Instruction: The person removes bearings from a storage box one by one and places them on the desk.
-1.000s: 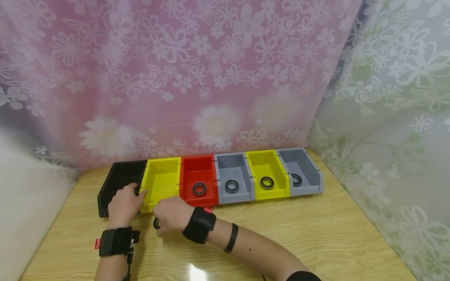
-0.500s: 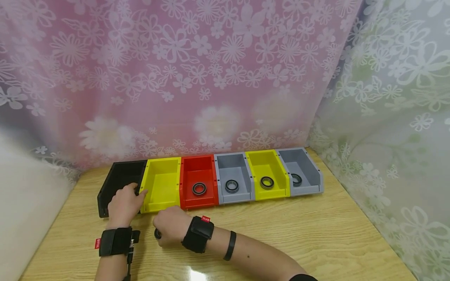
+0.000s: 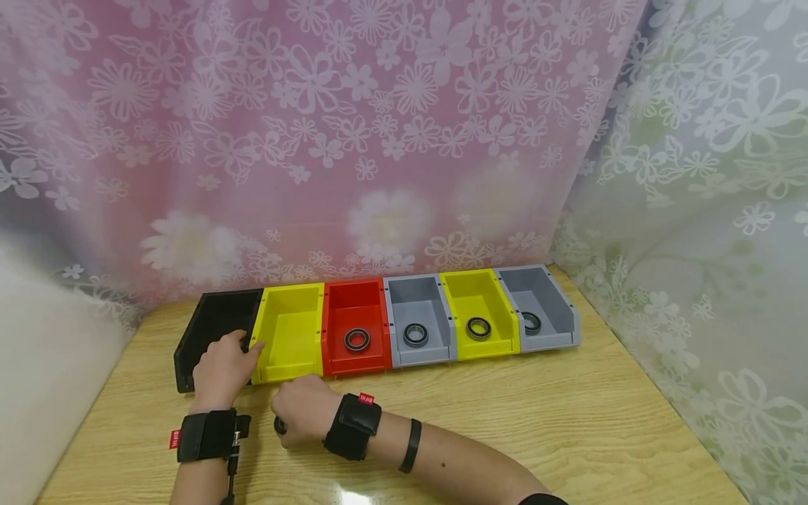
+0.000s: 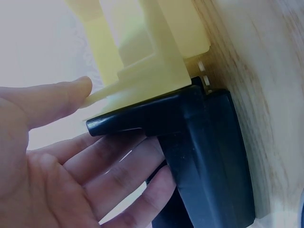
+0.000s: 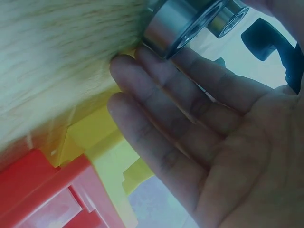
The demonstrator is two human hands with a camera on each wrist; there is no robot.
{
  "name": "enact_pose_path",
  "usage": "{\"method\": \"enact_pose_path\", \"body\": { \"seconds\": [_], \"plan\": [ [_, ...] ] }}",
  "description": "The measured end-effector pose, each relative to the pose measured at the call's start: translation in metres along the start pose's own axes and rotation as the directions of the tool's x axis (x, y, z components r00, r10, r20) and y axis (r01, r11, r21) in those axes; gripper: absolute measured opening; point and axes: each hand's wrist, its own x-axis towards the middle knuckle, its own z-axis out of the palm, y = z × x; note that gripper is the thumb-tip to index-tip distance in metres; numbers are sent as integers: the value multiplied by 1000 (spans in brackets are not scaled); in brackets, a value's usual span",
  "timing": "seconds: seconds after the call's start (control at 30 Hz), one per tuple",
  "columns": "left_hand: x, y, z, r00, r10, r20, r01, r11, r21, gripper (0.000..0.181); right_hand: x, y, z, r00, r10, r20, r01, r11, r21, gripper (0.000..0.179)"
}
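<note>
Two hands at work! Left hand [image 3: 224, 368] has a firm pinch, thumb on the near wall of the yellow bin [image 3: 290, 330], fingers bent inside the black bin [image 3: 217, 312] next door, gripping the walls where they meet. Right hand [image 3: 307, 407], in front of that same yellow bin, holds a dark-faced bearing [image 5: 173, 26] at the fingertips, gap between fingers and thumb only as wide as the ring; whether it touches the desk [image 3: 505, 407], I can't tell. Just beyond it, a smaller-looking metal ring [image 5: 228, 19] shows, its contact with the hand unclear. Both wrists wear black wristbands [image 3: 353, 424].

Out along the row, and it's one ring apiece: red bin [image 3: 353, 305], middle grey bin [image 3: 416, 298], second yellow bin [image 3: 470, 294], end grey bin [image 3: 536, 301], each with a bearing lying inside, the last by the side wall. Behind them all hangs a pink flowered curtain [image 3: 379, 126], with a pale flowered one [image 3: 707, 210] along the right!
</note>
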Motion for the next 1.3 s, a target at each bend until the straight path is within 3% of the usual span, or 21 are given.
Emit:
{"method": "enact_pose_path", "body": {
  "seconds": [0.73,1.03,1.3],
  "plan": [
    [-2,1,0,1000,-3,-5,3,1000,-2,61,-1,-7,-4,999,35,42,-33,999,-44,29],
    [-3,0,1,1000,-3,2,3,1000,1,61,0,-2,-8,991,79,107,-89,991,99,34],
    [-2,1,0,1000,19,-14,-19,1000,2,60,-1,9,-18,992,93,91,-103,987,120,38]
  ]
}}
